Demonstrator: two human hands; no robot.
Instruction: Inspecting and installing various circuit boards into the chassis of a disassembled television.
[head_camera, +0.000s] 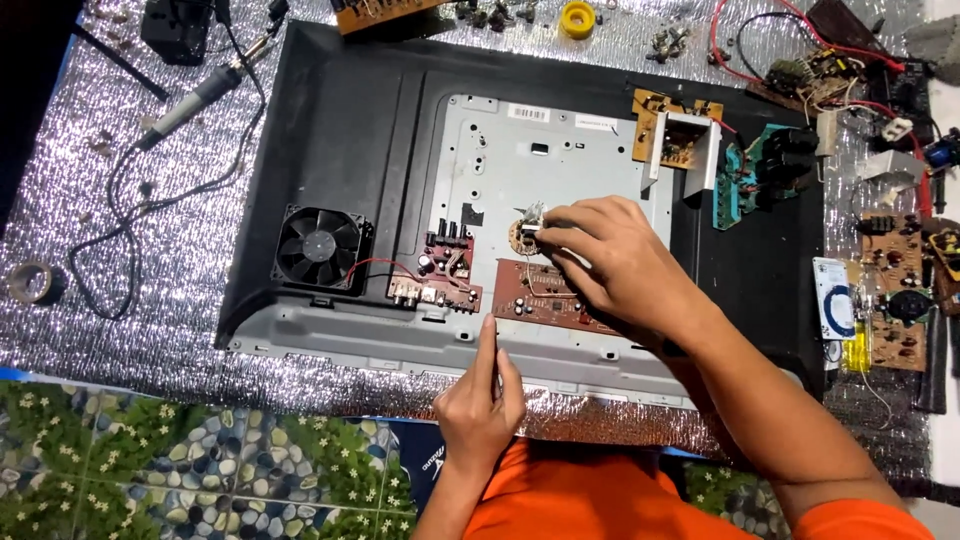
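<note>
**Round component pinched over the grey chassis plate**

Small round part, pale and disc-like with wires rising from its top, sits on the grey metal plate in the middle of an opened black flat-panel housing. It lies just above the brown circuit board and to the right of a smaller red board that carries dark capacitors and a red lead running to the black fan.

The right hand reaches in from the lower right, its fingers drawn close around the round part, thumb and forefinger pinching at its edge; how firm the hold is cannot be told, since the fingers cover most of it. The left hand rests at the near edge of the housing, forefinger stretched out and pressed on the metal lip, the other fingers curled, holding nothing.

By the look of it, the step in hand is seating or working loose this round part, with the left hand steadying the frame. Any next move would call for a light, even pull or press, since the thin wires look easy to strain and the brown board lies just below.

A soldering iron lies on the silver foil mat at upper left, a tape roll at far left, and loose boards crowd the right.
</note>
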